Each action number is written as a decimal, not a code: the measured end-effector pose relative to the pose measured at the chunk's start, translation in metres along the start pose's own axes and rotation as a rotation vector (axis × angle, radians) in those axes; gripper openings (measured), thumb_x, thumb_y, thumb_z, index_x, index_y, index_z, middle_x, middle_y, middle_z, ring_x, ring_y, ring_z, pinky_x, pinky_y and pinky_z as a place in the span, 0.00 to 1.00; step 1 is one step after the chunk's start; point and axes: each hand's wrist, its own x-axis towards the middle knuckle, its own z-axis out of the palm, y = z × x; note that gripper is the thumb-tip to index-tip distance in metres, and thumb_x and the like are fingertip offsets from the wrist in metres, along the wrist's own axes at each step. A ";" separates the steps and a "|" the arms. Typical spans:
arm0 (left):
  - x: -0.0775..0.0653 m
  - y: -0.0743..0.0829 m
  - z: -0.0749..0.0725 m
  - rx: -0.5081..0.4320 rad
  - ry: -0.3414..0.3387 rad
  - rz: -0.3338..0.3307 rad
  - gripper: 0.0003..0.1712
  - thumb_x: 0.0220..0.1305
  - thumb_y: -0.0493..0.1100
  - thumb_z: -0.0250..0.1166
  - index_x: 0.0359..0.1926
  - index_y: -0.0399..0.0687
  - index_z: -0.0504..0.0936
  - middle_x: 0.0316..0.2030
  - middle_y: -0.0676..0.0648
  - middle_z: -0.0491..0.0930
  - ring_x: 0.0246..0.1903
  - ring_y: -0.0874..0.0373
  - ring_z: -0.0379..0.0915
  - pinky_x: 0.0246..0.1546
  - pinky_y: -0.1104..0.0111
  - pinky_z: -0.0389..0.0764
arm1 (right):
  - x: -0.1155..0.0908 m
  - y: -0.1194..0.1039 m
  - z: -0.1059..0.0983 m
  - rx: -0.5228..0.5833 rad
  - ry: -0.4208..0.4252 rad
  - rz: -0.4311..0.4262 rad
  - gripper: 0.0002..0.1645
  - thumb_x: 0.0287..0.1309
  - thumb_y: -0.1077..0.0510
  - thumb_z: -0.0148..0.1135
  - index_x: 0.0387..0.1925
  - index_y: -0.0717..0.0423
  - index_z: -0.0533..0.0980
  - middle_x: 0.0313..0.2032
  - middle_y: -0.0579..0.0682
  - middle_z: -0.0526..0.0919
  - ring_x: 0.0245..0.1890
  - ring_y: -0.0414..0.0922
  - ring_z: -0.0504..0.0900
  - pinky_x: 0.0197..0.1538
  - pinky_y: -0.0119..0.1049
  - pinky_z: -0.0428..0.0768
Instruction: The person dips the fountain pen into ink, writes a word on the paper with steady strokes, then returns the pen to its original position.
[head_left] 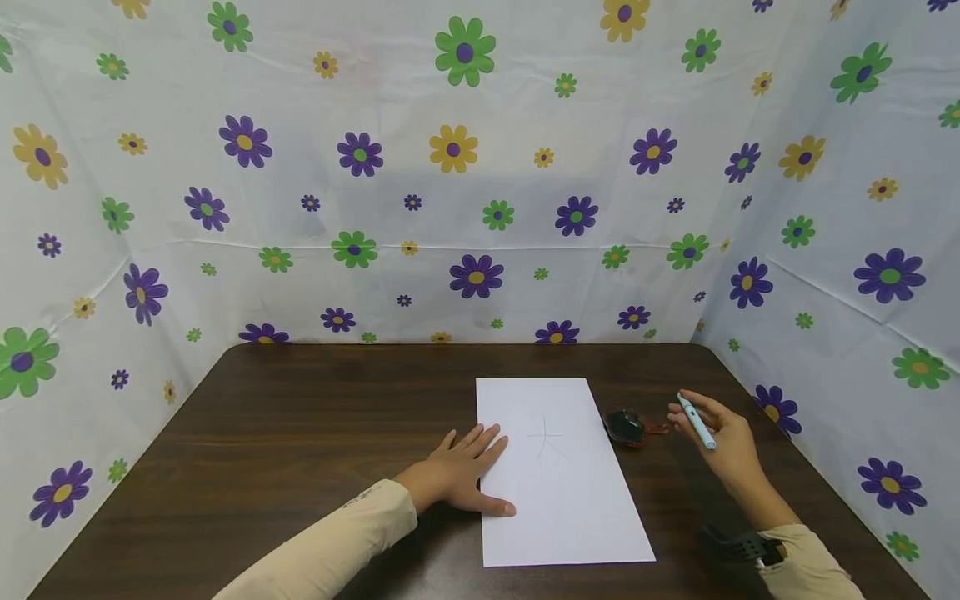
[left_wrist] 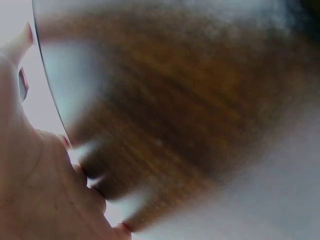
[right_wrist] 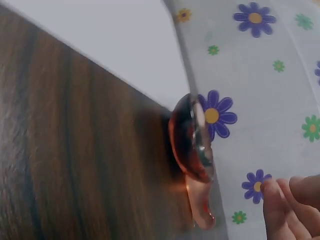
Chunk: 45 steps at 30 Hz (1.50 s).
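A white sheet of paper [head_left: 558, 517] lies on the table with a few thin lines [head_left: 546, 436] drawn on its upper part, like a stick figure or a written character. My left hand [head_left: 459, 477] rests on the sheet's left edge, fingers spread and thumb apart. Right of the paper, my right hand [head_left: 729, 442] pinches a light blue pen [head_left: 697, 422] above the table. The pen does not show in the right wrist view, where only some fingertips [right_wrist: 275, 192] appear. Between paper and right hand sits a glossy dark bowl-shaped object with a reddish, translucent handle [right_wrist: 200, 200].
The brown wooden table [head_left: 322, 417] has a flower-patterned white cloth [head_left: 405, 175] hanging behind it and along both sides. A dark band [head_left: 738, 546] sits at the right wrist. In the left wrist view the wood surface is blurred.
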 end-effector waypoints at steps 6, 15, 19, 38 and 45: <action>0.004 -0.005 0.006 -0.010 0.014 0.001 0.61 0.49 0.82 0.53 0.76 0.60 0.44 0.76 0.55 0.34 0.75 0.56 0.29 0.70 0.45 0.34 | 0.001 0.003 -0.005 0.601 -0.157 0.133 0.27 0.69 0.66 0.48 0.68 0.63 0.62 0.48 0.45 0.84 0.46 0.40 0.84 0.48 0.31 0.79; 0.001 -0.001 0.002 -0.015 0.003 0.000 0.61 0.49 0.82 0.53 0.76 0.60 0.44 0.76 0.56 0.34 0.75 0.56 0.29 0.70 0.45 0.34 | 0.007 0.009 -0.017 0.944 -0.354 0.309 0.25 0.76 0.63 0.33 0.58 0.47 0.75 0.51 0.53 0.83 0.49 0.44 0.83 0.50 0.30 0.80; 0.004 -0.003 0.004 -0.013 0.008 -0.005 0.61 0.49 0.82 0.53 0.76 0.60 0.44 0.76 0.56 0.34 0.75 0.56 0.29 0.70 0.45 0.34 | 0.006 0.014 -0.016 0.728 -0.284 0.342 0.24 0.71 0.66 0.45 0.66 0.52 0.65 0.47 0.47 0.85 0.46 0.42 0.85 0.48 0.30 0.80; -0.006 0.005 -0.009 -0.022 -0.028 -0.004 0.59 0.52 0.79 0.54 0.76 0.57 0.44 0.76 0.52 0.35 0.75 0.53 0.31 0.70 0.45 0.37 | -0.001 0.015 0.003 -0.246 -0.139 0.509 0.35 0.63 0.47 0.61 0.55 0.75 0.72 0.47 0.68 0.80 0.38 0.44 0.81 0.42 0.39 0.82; -0.006 0.005 -0.008 -0.008 -0.013 -0.008 0.60 0.51 0.80 0.54 0.76 0.58 0.44 0.76 0.54 0.35 0.75 0.54 0.30 0.71 0.46 0.36 | 0.000 0.017 0.006 -0.349 -0.129 0.531 0.35 0.62 0.45 0.61 0.55 0.74 0.73 0.51 0.74 0.75 0.39 0.52 0.80 0.40 0.45 0.81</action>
